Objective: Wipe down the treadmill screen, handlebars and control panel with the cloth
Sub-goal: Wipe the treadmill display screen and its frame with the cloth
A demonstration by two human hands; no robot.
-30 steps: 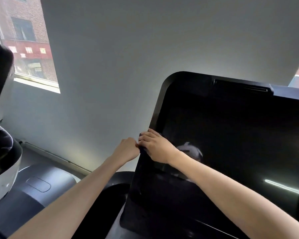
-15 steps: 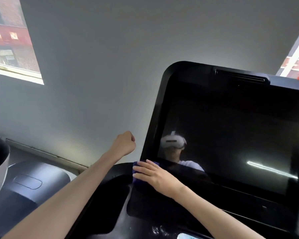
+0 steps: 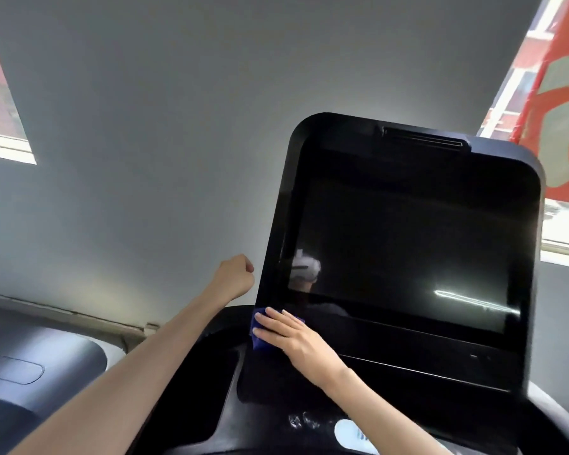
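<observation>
Cloth — blue, rumpled — pressed flat-fingered by right hand on glossy screen; left hand fisted, empty.

Right hand with cloth slid down left edge of screen, from mid-height to lower-left corner; blue fold now shows beyond flat fingertips. Left hand, earlier close against right, now apart above it, fisted beside screen edge. View swung right: red banner in sight, white machine at far left gone.
</observation>
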